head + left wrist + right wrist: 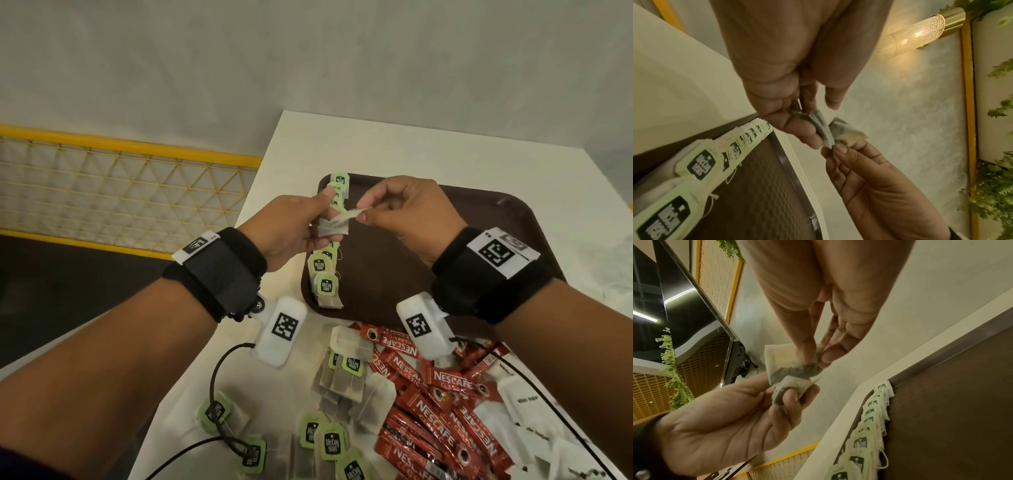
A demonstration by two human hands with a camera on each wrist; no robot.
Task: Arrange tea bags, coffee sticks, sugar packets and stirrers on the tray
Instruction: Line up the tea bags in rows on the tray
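My left hand (pixel 318 219) and right hand (pixel 363 214) are raised over the left edge of the brown tray (pixel 445 240). Each pinches a small grey tea bag (pixel 337 224), and the two bags touch. The wrist views show the left-hand bag (pixel 821 128) curled round my fingers and the right-hand bag (pixel 785 363) between thumb and forefinger. A row of green-tagged tea bags (pixel 325 270) lies overlapped along the tray's left side. Loose tea bags (pixel 342 380), red coffee sticks (pixel 442 411) and white sugar packets (pixel 524 401) lie heaped on the white table near me. No stirrers show.
The rest of the tray's floor is bare. The table's left edge (pixel 267 178) drops off beside a yellow mesh railing (pixel 120 192). Black cables (pixel 215 377) trail from my wrist units across the loose tea bags at the front left.
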